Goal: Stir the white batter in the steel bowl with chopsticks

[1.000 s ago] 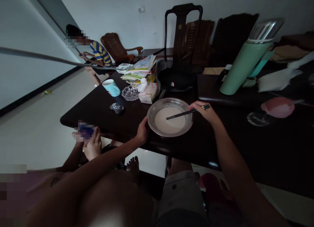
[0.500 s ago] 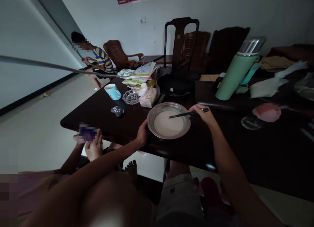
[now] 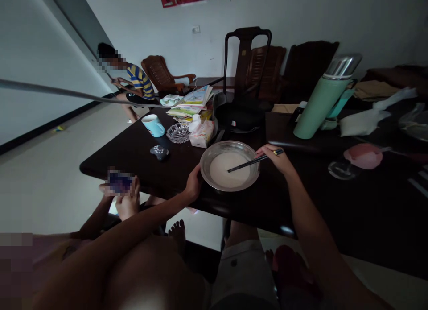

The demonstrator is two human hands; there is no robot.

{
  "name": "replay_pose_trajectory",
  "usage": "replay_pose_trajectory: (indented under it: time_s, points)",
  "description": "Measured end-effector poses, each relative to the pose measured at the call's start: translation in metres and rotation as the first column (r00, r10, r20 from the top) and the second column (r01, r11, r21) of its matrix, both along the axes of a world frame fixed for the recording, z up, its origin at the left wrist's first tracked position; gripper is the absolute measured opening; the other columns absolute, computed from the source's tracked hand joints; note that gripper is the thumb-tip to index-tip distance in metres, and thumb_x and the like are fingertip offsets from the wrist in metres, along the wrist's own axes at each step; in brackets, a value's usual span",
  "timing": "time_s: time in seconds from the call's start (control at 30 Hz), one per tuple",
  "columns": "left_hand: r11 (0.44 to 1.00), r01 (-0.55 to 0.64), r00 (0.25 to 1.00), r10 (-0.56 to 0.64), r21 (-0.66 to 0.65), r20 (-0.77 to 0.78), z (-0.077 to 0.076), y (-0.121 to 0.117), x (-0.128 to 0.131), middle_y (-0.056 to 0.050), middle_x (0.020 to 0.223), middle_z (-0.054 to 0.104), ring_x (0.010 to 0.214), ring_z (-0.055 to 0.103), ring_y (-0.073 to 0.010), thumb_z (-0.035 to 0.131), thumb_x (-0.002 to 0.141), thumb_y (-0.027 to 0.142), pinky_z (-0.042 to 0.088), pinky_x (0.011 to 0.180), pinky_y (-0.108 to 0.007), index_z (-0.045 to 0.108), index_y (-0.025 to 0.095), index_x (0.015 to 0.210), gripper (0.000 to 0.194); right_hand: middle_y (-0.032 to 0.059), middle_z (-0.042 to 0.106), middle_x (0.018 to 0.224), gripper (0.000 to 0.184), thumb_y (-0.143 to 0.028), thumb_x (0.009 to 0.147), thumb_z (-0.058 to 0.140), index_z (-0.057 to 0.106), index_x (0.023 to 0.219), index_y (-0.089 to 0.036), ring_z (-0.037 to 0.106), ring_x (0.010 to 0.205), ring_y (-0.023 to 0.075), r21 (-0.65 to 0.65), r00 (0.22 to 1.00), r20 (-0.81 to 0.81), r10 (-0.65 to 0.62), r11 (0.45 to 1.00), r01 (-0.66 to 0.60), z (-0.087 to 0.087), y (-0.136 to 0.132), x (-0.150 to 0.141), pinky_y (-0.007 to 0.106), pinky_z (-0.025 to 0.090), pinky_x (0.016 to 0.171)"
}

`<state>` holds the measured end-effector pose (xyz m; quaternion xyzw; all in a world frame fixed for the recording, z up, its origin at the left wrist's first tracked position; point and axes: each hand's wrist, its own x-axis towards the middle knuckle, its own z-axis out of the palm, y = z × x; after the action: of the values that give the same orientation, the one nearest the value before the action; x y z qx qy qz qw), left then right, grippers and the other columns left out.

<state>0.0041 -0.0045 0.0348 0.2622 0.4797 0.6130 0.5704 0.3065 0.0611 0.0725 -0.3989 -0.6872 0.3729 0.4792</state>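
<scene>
- Nearest you, your left hand (image 3: 193,183) clasps the left side of the metal bowl (image 3: 207,156); its grip holds the wall near the rim, though the fingers beneath are hidden from you.
- The bowl sits upright by the near edge of the dark counter (image 3: 133,158), between your two hands, with a pale, whitish mixture (image 3: 224,178) across its bottom.
- What counts most in space is how the dark chopsticks (image 3: 247,163) lie: their long axis slants from your right hand (image 3: 276,157) down, left and slightly nearer, across the bowl's right rim, with the tips meeting the mixture around the middle.
- Your right grip pinches the chopsticks towards their upper end, fingers closed round them, just beside the bowl's right rim; you cannot tell whether the fingertips rest on the metal.
- So your right hand governs the tips, which lie to its left, while your left hand has the opposite side of the bowl.
- Farther off and to the left, a dark controller (image 3: 159,152) lies well apart from the bowl; beyond the bowl's far-left side stand a tissue packet (image 3: 202,136) and, left of it, a glass dish (image 3: 178,134).
</scene>
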Motion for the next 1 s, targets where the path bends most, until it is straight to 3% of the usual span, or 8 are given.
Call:
replay_pose_trajectory:
  time_s: [0.13,0.23,0.4,0.57,0.67,0.77,0.93,1.0]
  points:
    - [0.999,0.010,1.000,-0.010,0.041,-0.013,-0.0046,0.0006,-0.0025,-0.004,0.102,0.074,0.109,0.064,-0.0252,0.063,0.077,0.037,0.049,0.095,-0.034,0.074,0.019,0.096,0.028,0.0044,0.077,0.083,0.040,-0.058,0.086,0.057,0.073,0.079,-0.023,0.071,0.085,0.0234,0.040,0.999,0.041,-0.035,0.999,0.034,-0.0006,0.0004,0.0004,0.037,0.052,0.082]
    - [0.999,0.012,1.000,-0.012,0.036,-0.001,-0.0054,0.0008,-0.0030,-0.003,0.099,0.075,0.107,0.064,-0.0256,0.064,0.076,0.037,0.050,0.093,-0.035,0.075,0.020,0.095,0.027,0.0027,0.075,0.072,0.038,-0.057,0.087,0.055,0.071,0.081,-0.023,0.070,0.074,0.0223,0.013,0.994,-0.035,-0.106,0.994,0.106,-0.0026,0.0011,0.0042,0.037,0.052,0.079]
    - [1.000,-0.016,1.000,0.017,-0.016,0.018,-0.0012,0.0005,-0.0014,-0.003,0.096,0.075,0.107,0.064,-0.0261,0.063,0.076,0.035,0.050,0.092,-0.035,0.075,0.019,0.091,0.025,0.0033,0.076,0.080,0.036,-0.056,0.088,0.056,0.073,0.082,-0.024,0.071,0.084,0.0233,0.001,0.999,0.031,0.040,0.999,-0.040,-0.0030,0.0005,-0.0016,0.037,0.053,0.083]
    - [1.000,-0.008,1.000,0.008,-0.014,0.026,0.0005,-0.0004,-0.0015,-0.004,0.097,0.075,0.107,0.064,-0.0254,0.065,0.074,0.036,0.049,0.094,-0.034,0.074,0.018,0.092,0.027,0.0032,0.076,0.077,0.037,-0.056,0.087,0.056,0.072,0.081,-0.023,0.071,0.080,0.0233,0.027,0.996,-0.007,-0.090,0.996,0.090,-0.0018,0.0000,0.0011,0.038,0.052,0.082]
    - [1.000,-0.021,1.000,0.022,-0.015,0.017,-0.0009,0.0000,-0.0022,-0.004,0.097,0.075,0.107,0.064,-0.0257,0.066,0.074,0.036,0.049,0.094,-0.035,0.074,0.018,0.091,0.026,0.0023,0.075,0.072,0.037,-0.056,0.088,0.054,0.071,0.082,-0.024,0.071,0.075,0.0223,-0.004,0.999,-0.026,-0.037,0.999,0.036,-0.0027,-0.0003,0.0008,0.038,0.052,0.082]
    - [1.000,-0.026,1.000,0.027,-0.014,0.008,-0.0026,0.0009,-0.0023,-0.004,0.095,0.075,0.107,0.064,-0.0265,0.067,0.072,0.038,0.049,0.095,-0.036,0.073,0.018,0.087,0.026,0.0034,0.077,0.082,0.036,-0.056,0.087,0.056,0.073,0.082,-0.024,0.071,0.084,0.0230,0.000,0.998,0.018,0.053,0.999,-0.053,-0.0032,0.0001,-0.0029,0.037,0.052,0.083]
    - [1.000,-0.006,1.000,0.006,0.011,0.016,-0.0051,0.0019,-0.0029,-0.004,0.093,0.075,0.108,0.064,-0.0269,0.069,0.070,0.041,0.049,0.096,-0.037,0.072,0.018,0.086,0.028,0.0036,0.075,0.074,0.039,-0.058,0.086,0.057,0.072,0.080,-0.023,0.071,0.077,0.0229,0.019,0.997,-0.025,-0.073,0.997,0.074,-0.0016,0.0009,0.0004,0.037,0.052,0.079]
    - [1.000,-0.005,1.000,0.005,0.010,0.009,-0.0056,0.0020,-0.0037,-0.003,0.093,0.075,0.108,0.064,-0.0267,0.069,0.071,0.040,0.049,0.097,-0.036,0.072,0.019,0.088,0.027,0.0029,0.074,0.069,0.041,-0.060,0.086,0.055,0.072,0.079,-0.023,0.071,0.072,0.0226,-0.014,0.998,-0.043,-0.046,0.999,0.046,-0.0012,0.0006,0.0003,0.038,0.053,0.078]
